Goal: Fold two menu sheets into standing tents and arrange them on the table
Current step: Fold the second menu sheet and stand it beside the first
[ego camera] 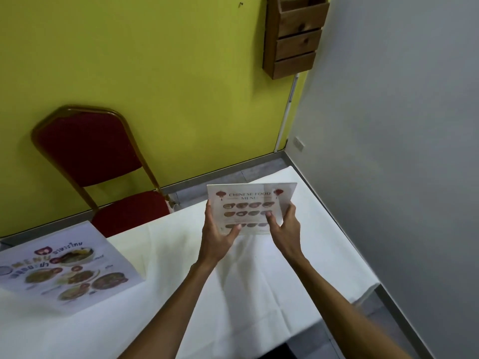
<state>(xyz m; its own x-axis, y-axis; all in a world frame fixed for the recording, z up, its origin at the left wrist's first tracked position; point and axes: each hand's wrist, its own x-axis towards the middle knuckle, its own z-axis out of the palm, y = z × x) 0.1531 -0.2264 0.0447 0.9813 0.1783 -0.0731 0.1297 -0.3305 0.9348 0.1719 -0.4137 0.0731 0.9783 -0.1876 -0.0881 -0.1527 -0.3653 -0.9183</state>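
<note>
Two hands gripping one item: I am holding the Chinese food menu, folded, above the white table, left hand and right hand pinching its lower corners (light, stiff card, probably crease-prone); Thai menu standing well apart, left.

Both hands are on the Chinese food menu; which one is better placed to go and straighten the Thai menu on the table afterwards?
Probably the left hand. The Thai menu stands at the table's left, on that hand's side; the right hand would have to cross over, and can steady the Chinese menu.
</note>
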